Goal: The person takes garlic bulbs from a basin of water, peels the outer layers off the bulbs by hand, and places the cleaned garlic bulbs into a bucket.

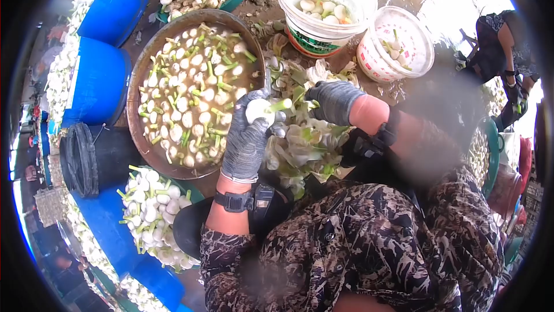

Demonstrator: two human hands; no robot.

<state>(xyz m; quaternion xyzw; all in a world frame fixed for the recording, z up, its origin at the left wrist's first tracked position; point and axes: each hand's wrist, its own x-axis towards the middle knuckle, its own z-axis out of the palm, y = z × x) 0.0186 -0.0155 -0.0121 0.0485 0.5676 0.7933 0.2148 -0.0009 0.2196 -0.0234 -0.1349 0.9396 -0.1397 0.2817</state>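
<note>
My left hand (245,142), in a grey glove, is closed around a peeled white garlic bulb (259,111) whose short green stem points right. My right hand (334,101), gloved too, is curled closed a little to the right of the bulb and apart from it. What its fingers hold, if anything, is hidden. Below and between both hands lies a heap of peeled-off garlic skins and leaves (309,145). Left of my left hand stands a wide round tub (137,81) of murky water with many trimmed garlic bulbs (187,119) floating in it.
Beyond my hands stand a large white bucket (294,26) and a smaller white-and-red bucket (369,58), each with some bulbs inside. Blue barrels (101,75), a black bucket (107,156) and a garlic pile (153,211) are at left. Another person (502,47) bends at the right.
</note>
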